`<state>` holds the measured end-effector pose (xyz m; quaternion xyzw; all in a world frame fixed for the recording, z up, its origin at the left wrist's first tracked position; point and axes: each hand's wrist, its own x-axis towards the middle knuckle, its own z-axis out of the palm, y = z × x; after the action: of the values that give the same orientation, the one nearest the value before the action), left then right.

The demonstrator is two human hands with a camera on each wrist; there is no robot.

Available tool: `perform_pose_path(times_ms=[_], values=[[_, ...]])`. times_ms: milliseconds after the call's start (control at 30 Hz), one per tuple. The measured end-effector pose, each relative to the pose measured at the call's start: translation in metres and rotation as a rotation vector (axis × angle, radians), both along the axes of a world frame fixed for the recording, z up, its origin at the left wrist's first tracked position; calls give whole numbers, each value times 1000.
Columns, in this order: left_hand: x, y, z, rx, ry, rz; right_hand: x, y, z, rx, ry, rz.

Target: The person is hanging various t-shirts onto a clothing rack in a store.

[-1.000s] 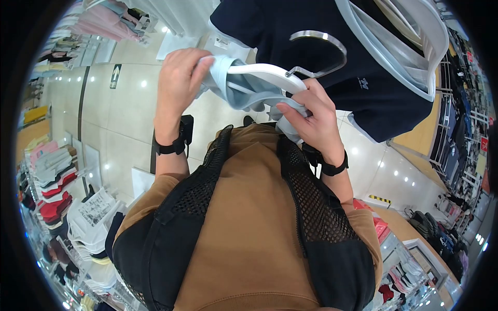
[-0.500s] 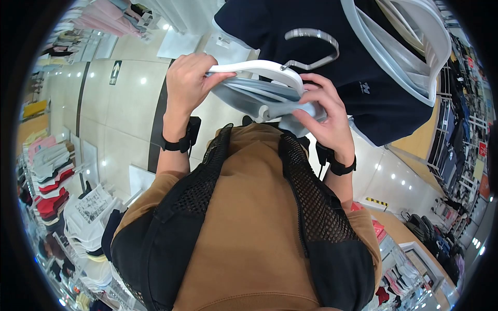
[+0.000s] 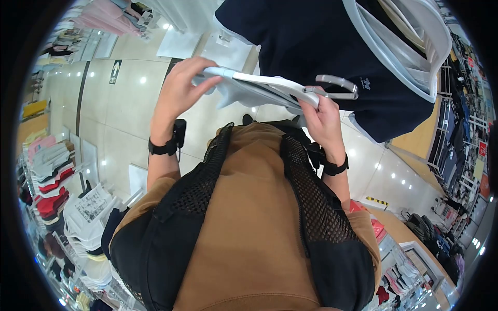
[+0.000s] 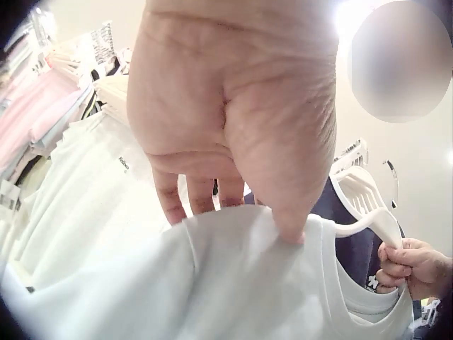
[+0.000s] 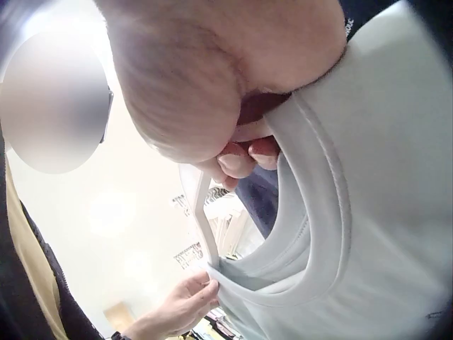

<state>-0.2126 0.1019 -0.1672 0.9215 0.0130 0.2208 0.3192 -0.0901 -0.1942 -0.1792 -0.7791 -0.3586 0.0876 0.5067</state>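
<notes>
Overhead, the left hand pinched the pale shirt at left; the right hand gripped the hanger near its hook. Left wrist: thumb pressed the shirt, best done lightly. Right wrist: curled fingers steadied the hanger, likely sparing the collar.

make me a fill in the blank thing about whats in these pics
The ____ hand grips the white hanger near its hook. The other hand pinches the pale shirt at one ____. The hanging garment just beyond the hook is coloured ____.
Missing words: right; shoulder; navy.
</notes>
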Motion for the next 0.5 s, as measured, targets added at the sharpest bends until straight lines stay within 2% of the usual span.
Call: perform_pose_path(times_ms=[67,200,267,333,400,467,500], values=[[-8,6,1,-97,175,-55,1,-4,1,-27,48,-11],[-10,-4,-4,-77,81,-133,3,-5,-2,-88,142,43],[-5,-14,-5,-107,70,-134,2,-2,-7,-115,27,172],[0,-25,-6,-150,70,-141,-1,2,-8,-72,30,174],[4,-27,-7,-132,46,-141,0,1,-12,-123,-11,143],[5,-29,-1,95,-3,-77,2,-2,-6,-119,12,125],[5,-29,-4,95,-2,-82,3,-3,-3,-102,64,116]])
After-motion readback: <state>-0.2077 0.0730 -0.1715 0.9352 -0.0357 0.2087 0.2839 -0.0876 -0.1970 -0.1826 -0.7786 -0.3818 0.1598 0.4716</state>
